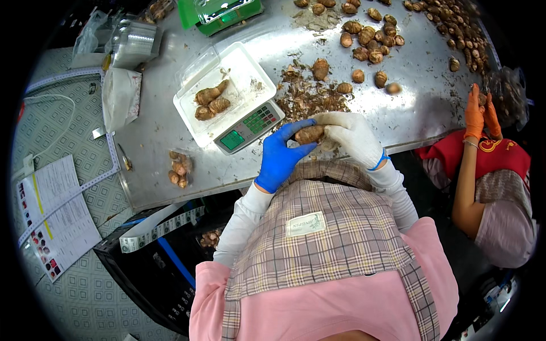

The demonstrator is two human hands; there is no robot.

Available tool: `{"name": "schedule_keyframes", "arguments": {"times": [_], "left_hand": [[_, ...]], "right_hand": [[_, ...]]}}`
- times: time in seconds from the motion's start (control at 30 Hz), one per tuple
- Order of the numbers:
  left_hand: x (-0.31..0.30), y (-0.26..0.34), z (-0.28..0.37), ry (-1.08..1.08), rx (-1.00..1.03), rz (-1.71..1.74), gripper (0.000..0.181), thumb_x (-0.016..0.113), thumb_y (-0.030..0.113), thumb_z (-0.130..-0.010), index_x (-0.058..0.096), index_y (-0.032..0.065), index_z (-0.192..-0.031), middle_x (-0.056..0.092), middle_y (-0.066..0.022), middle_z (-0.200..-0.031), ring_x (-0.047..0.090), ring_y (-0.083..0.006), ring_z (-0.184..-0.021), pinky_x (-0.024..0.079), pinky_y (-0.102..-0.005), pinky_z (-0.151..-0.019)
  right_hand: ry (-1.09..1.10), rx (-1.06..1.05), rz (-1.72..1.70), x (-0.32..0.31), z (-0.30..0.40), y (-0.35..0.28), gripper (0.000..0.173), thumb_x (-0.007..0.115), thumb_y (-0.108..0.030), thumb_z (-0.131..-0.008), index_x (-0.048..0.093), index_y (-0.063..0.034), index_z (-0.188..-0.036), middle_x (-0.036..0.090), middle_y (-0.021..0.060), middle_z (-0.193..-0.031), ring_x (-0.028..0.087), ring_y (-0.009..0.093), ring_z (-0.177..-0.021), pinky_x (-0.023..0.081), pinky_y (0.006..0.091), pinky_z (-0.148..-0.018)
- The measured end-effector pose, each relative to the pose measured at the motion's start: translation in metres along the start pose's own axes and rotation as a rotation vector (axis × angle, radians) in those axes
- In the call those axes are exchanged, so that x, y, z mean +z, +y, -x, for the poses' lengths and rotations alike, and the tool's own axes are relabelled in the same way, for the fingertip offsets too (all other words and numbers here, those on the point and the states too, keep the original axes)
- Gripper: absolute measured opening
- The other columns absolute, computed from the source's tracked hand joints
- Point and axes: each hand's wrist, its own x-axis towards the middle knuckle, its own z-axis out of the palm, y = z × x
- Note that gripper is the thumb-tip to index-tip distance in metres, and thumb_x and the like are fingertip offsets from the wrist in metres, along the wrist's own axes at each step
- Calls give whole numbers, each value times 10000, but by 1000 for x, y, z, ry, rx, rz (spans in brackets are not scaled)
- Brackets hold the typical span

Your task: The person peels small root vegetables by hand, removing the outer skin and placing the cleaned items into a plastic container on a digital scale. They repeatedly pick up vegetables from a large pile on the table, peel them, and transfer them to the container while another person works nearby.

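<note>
Just above the near edge of the metal table, I hold a brown taro corm point(309, 134) between both hands. My left hand point(279, 157), in a blue glove, has its thumb and fingers around the corm's left end. White knit covers my right hand point(356, 138), whose fingers and thumb grip the right end. To the left stands a digital scale point(249, 130) with a lit green display. On its white tray point(256, 81) lies an open clear plastic clamshell box point(233, 104) containing taro corms point(209, 94). Dry peelings point(313, 100) are spread just beyond my hands.
Loose taro corms point(367, 36) lie farther back, with a large heap point(463, 32) at far right. A filled clear pack point(179, 168) and a small pointed tool point(124, 157) sit left. A green scale point(230, 17) stands behind. At right, a co-worker's orange-gloved hands point(474, 113) hold a corm.
</note>
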Motion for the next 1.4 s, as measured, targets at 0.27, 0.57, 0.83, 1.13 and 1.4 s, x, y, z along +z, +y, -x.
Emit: {"name": "schedule_keyframes", "arguments": {"times": [0.27,0.57,0.83,1.13,1.4], "left_hand": [[5,-1,3,60,226,-250,531,795,11,-853,673,70,-1367,692,-126,-1302,668,-188,-1144,541,-337,-999],[6,-2,9,4,-168,353,545,716,-2,-942,560,-9,-1464,671,-111,-1320,664,-179,-1151,545,-310,-1012],[9,5,7,17,-179,392,505,709,9,-948,580,-20,-1436,658,-140,-1348,655,-204,-1187,538,-348,-1052],[9,5,4,10,-183,458,500,687,16,-966,558,-32,-1447,662,-147,-1336,670,-215,-1163,565,-350,-1018],[10,-2,4,-16,-215,652,560,645,140,-1005,469,-42,-1504,598,-162,-1428,641,-254,-1213,527,-393,-1057]], "right_hand": [[94,60,178,15,4,-21,574,749,-260,-814,659,49,-1290,756,203,-1085,761,249,-951,594,335,-861],[58,47,85,6,7,-23,491,693,-144,-824,681,15,-1289,765,170,-1097,749,198,-984,591,308,-884],[142,-1,69,5,3,-19,420,673,-131,-839,721,15,-1230,766,148,-1072,737,179,-945,585,299,-868],[100,53,-279,-5,-4,-2,361,547,-46,-913,715,57,-1216,762,152,-1047,741,168,-843,595,268,-766],[178,92,-304,-5,-4,-1,322,540,-86,-978,717,43,-1214,732,97,-966,681,130,-769,582,262,-732]]}}
